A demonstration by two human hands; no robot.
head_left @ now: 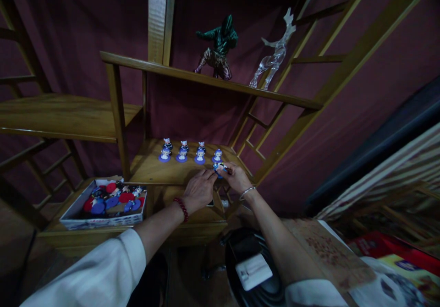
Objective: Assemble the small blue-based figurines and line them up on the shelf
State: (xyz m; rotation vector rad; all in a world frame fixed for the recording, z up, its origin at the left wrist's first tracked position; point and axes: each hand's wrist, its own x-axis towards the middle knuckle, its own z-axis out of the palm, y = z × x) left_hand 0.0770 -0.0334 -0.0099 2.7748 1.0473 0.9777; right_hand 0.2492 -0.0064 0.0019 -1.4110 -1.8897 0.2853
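Observation:
Between my hands, just off the front right of the shelf, is a small figurine (220, 166) with blue and white on it. My right hand (238, 178) pinches it from the right, thumb and fingers closed. From the left, my left hand (200, 189) reaches in with its fingers closed at the figurine's edge; its fingertips are partly hidden. Behind them, on the wooden shelf (144, 172), a front row of purple-and-white figurines (181, 155) stands on round purple bases. Darker figurines (184, 145) with pale heads form a row behind these.
An open box (74, 224) of figurines and red and blue discs sits at lower left. On the upper shelf (192, 74) stand a green crouching statue (222, 43) and a clear deer statue (273, 59). A black stool (237, 284) holding a white box (253, 271) is below.

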